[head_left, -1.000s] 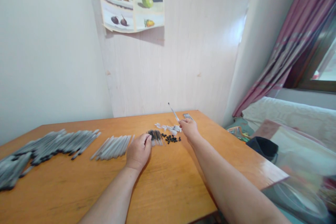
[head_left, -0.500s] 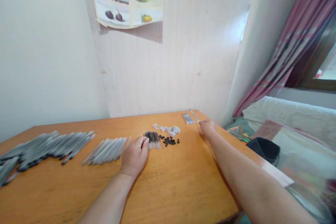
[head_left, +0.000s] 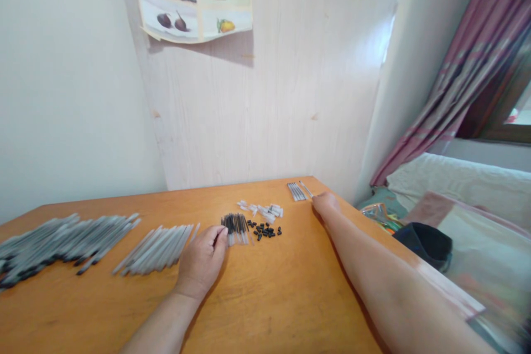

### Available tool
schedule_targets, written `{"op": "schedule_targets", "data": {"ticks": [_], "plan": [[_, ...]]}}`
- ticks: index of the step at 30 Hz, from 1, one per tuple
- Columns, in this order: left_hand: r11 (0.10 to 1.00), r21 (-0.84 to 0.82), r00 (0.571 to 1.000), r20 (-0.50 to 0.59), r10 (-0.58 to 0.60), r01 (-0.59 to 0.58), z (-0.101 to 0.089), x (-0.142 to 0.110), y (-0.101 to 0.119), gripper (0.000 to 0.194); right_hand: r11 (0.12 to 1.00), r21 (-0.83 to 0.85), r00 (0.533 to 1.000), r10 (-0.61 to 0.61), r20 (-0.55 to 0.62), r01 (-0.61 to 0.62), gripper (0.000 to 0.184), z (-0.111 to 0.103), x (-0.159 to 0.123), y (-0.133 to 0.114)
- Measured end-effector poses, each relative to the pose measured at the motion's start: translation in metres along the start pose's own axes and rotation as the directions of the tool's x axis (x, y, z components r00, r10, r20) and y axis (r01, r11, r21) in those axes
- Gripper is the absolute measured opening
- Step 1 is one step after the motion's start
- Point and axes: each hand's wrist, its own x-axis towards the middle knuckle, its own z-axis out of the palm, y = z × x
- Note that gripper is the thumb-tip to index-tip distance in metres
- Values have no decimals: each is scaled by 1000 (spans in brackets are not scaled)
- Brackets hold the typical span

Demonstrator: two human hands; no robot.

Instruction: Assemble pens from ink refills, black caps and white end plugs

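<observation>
Greyish, 1 slim pen (head_left: 306,188) is pinched in the fingers of the right hand (head_left: 326,204), just beside a row of pens (head_left: 296,192) near the surface's far edge (head_left: 219,187). The left hand (head_left: 203,259) is curled next to dark rods (head_left: 235,224); whether its fingers hold anything, I cannot tell.

Left hand (head_left: 203,257), 7 o'clock: fingers curled, contents unreadable; covers part of the clear tubes (head_left: 155,249). Right hand (head_left: 326,203), 4 o'clock: fingertips too small to make out, near end of pen (head_left: 305,187) hidden there. Both forearms run off the bottom. Pen pile (head_left: 70,240), 8 o'clock: blurred, cut by left edge. White bits (head_left: 263,210), 6 o'clock: too small to identify. Poster (head_left: 193,3), 11 o'clock: top cropped. Curtain (head_left: 460,61), 2 o'clock: cropped. Bench (head_left: 269,310): clipped at 6 o'clock.
</observation>
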Motion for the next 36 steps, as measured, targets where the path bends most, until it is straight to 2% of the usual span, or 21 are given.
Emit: {"op": "schedule_targets", "data": {"ticks": [4, 11, 27, 36], "plan": [[1000, 1, 1000, 9, -11, 11, 2, 0, -3, 32, 992, -63, 993, 113, 30, -111, 26, 3, 4, -6], [1000, -13, 1000, 9, -7, 8, 3, -1, -5, 32, 983, -122, 989, 141, 49, -134, 28, 5, 8, -14], [1000, -8, 1000, 3, 13, -13, 3, -1, -7, 29, 982, -163, 994, 99, 46, -90, 31, 9, 9, -12], [1000, -21, 1000, -8, 15, -15, 2, -1, -5, 29, 987, -142, 996, 80, 44, -73, 30, 4, 7, -10]]}}
